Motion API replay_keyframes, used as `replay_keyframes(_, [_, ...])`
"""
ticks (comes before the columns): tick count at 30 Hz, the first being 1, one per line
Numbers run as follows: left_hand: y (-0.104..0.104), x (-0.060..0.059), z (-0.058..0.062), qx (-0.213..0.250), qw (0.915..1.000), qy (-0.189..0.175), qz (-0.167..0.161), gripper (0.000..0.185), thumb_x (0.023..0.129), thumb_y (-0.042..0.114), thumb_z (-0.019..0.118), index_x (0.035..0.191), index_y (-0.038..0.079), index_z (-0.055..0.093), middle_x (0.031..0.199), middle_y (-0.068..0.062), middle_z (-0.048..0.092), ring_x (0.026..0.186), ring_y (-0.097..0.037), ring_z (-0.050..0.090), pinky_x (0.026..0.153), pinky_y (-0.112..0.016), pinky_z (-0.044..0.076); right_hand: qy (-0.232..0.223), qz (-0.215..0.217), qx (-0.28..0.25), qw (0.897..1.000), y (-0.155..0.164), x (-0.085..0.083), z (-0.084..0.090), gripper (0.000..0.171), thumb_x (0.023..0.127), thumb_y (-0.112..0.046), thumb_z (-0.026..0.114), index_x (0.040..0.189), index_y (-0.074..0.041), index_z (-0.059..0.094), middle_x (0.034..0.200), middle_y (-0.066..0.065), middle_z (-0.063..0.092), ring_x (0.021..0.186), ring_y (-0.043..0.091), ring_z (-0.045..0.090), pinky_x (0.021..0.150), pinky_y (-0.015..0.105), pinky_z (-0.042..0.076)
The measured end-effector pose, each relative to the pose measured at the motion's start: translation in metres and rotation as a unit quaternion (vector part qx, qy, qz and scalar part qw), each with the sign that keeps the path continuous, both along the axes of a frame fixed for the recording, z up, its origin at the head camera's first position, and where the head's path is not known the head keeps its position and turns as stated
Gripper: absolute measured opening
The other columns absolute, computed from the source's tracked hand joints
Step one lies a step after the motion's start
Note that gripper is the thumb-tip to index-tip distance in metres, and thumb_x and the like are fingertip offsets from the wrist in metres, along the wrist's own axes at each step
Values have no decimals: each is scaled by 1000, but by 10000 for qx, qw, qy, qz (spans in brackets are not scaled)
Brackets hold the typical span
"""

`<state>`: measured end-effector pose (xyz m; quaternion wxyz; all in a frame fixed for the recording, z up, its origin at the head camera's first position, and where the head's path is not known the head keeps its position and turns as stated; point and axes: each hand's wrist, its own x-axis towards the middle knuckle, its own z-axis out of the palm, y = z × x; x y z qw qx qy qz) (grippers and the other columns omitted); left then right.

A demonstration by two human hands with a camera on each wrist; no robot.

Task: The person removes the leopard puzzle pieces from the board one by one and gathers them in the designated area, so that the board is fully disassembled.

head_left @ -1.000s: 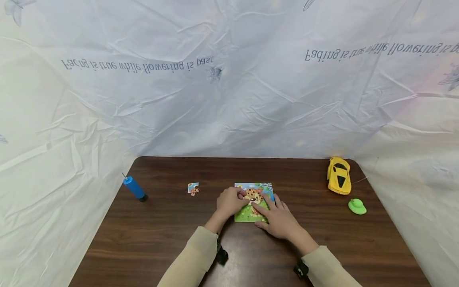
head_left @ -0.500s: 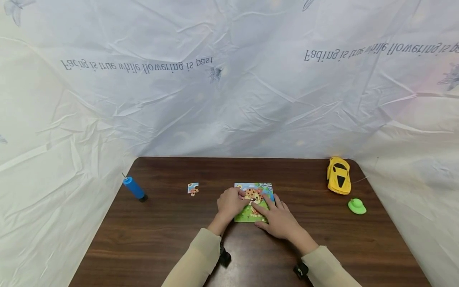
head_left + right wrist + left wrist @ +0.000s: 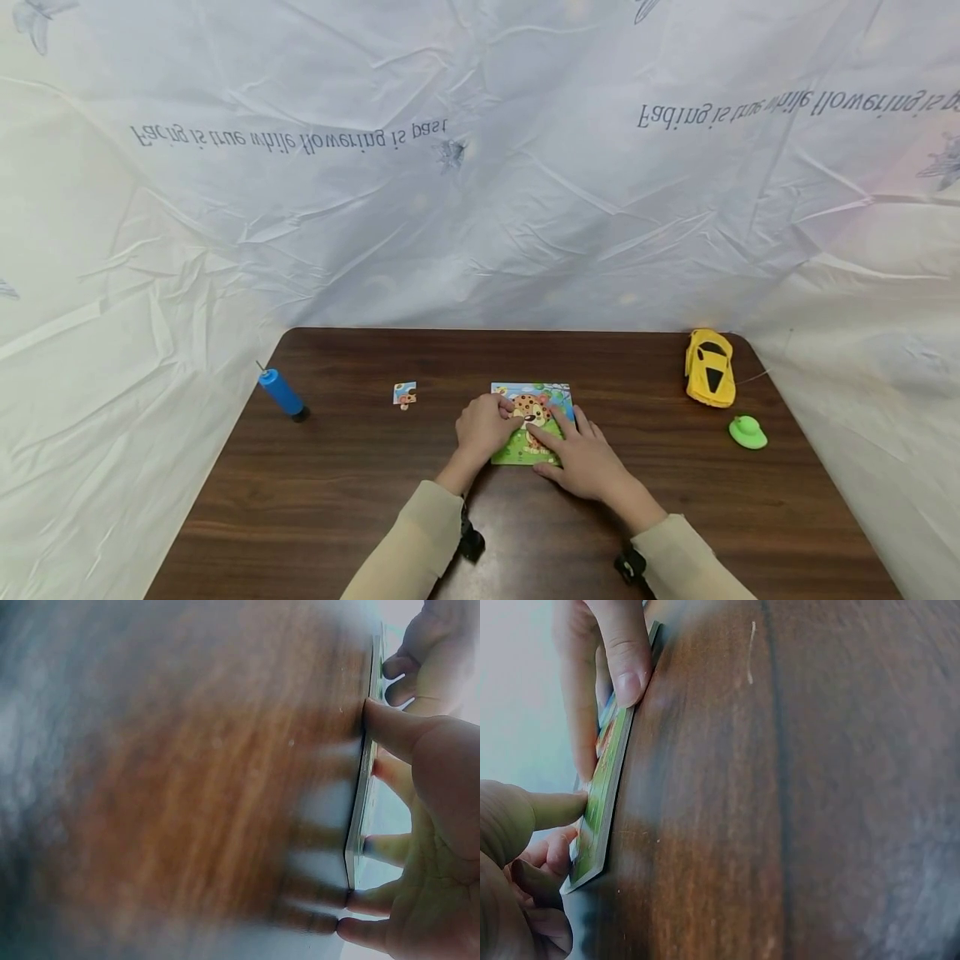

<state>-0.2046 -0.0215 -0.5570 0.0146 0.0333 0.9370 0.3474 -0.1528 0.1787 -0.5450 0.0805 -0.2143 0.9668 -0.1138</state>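
Note:
A small picture puzzle board with a spotted cat on green lies flat on the dark wooden table. My left hand sits on its left edge with curled fingers, a digit against the board's rim. My right hand lies over the board's right half, fingers straight and spread, the index finger on the picture. In the right wrist view the right hand's thumb presses the board's thin edge. A loose puzzle piece lies apart to the left.
A blue cylinder pump lies near the table's left edge. A yellow toy car and a small green object sit at the right. Crinkled white sheeting with printed text surrounds the table.
Both hands stay on the puzzle board. My left forearm has drifted slightly to the right; nothing else has moved.

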Motion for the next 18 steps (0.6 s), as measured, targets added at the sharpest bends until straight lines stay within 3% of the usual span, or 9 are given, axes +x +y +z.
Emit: replay_keyframes(18, [7, -1, 7, -38, 9997, -192, -112, 21, 90, 34, 83, 106, 21, 81, 85, 13, 69, 68, -6, 60, 61, -34, 49, 4, 43, -80, 10000, 0, 0, 1, 63, 101, -52, 64, 158, -31, 47, 169, 18, 23, 149, 58, 18, 109, 72, 30])
